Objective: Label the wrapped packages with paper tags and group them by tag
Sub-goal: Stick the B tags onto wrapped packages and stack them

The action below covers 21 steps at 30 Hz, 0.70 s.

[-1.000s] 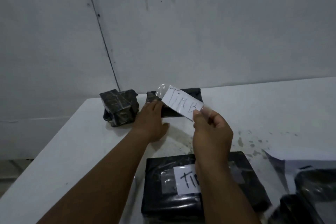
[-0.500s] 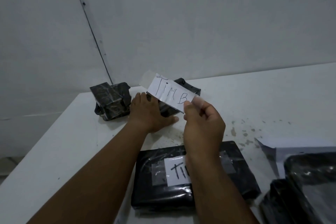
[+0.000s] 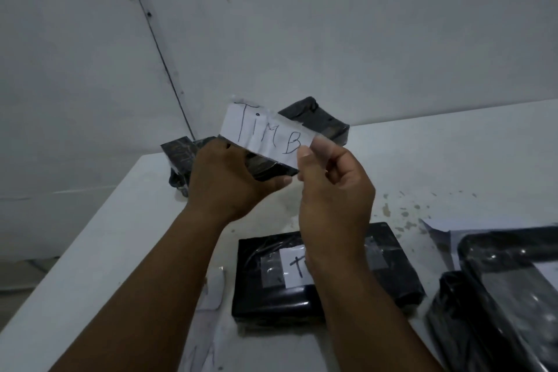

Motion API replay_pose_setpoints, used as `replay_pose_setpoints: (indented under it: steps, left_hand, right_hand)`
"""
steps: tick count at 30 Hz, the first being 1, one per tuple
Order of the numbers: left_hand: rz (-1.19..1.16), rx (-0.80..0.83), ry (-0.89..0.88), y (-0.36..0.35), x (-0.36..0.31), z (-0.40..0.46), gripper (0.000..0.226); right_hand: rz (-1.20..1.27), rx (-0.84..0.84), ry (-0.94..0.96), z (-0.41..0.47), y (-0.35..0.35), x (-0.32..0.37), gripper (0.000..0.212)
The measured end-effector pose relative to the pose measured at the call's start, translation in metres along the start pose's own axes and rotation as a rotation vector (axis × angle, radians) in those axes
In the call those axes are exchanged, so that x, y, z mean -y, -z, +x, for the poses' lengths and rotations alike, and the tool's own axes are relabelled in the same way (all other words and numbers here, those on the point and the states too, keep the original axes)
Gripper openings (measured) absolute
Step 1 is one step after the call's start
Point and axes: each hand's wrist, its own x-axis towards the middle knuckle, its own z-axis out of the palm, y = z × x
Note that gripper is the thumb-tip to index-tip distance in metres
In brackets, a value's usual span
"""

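My right hand (image 3: pixel 333 187) pinches a white paper tag (image 3: pixel 264 133) reading "TIM B", with clear tape on it, raised above the table. My left hand (image 3: pixel 229 181) grips a black wrapped package (image 3: pixel 317 122), lifted and tilted off the far part of the table; the tag hides part of it. A second small black package (image 3: pixel 176 151) lies just left of my left hand. Nearer me, a flat black package (image 3: pixel 265 281) carries a taped white tag that my right forearm partly covers.
The white table (image 3: pixel 453 166) meets a grey wall at the back, and its left edge drops away. More black wrapped packages (image 3: pixel 507 290) and a white sheet (image 3: pixel 437 235) lie at the right. A loose piece of tape (image 3: pixel 213 290) lies near the flat package.
My left hand closed on the far black package and lifted it off the table toward me. The tag in my right hand rose a little.
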Motion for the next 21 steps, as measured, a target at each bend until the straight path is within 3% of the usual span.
replay_pose_setpoints:
  steps: [3, 7, 10, 13, 17, 21]
  left_hand:
    - [-0.003, 0.008, 0.051, 0.032, -0.001, -0.027, 0.074]
    - [-0.016, 0.062, 0.090, 0.070, -0.001, -0.075, 0.102]
    - [-0.070, 0.080, 0.130, 0.093, -0.004, -0.114, 0.112]
    - [-0.092, 0.097, 0.127, 0.110, -0.010, -0.146, 0.107]
    - [-0.150, 0.110, 0.159, 0.125, -0.018, -0.181, 0.076]
    - [-0.187, 0.176, 0.176, 0.129, -0.017, -0.210, 0.087]
  right_hand:
    - [0.007, 0.026, 0.061, -0.012, 0.002, 0.015, 0.010]
    - [-0.029, 0.119, 0.112, -0.037, 0.007, 0.038, 0.011]
    - [-0.109, 0.198, 0.114, -0.056, 0.016, 0.050, 0.012]
    - [-0.191, 0.262, 0.125, -0.074, 0.026, 0.060, 0.012]
    - [-0.275, 0.386, 0.101, -0.101, 0.045, 0.073, 0.011]
    - [-0.309, 0.432, 0.002, -0.119, 0.066, 0.081, 0.012]
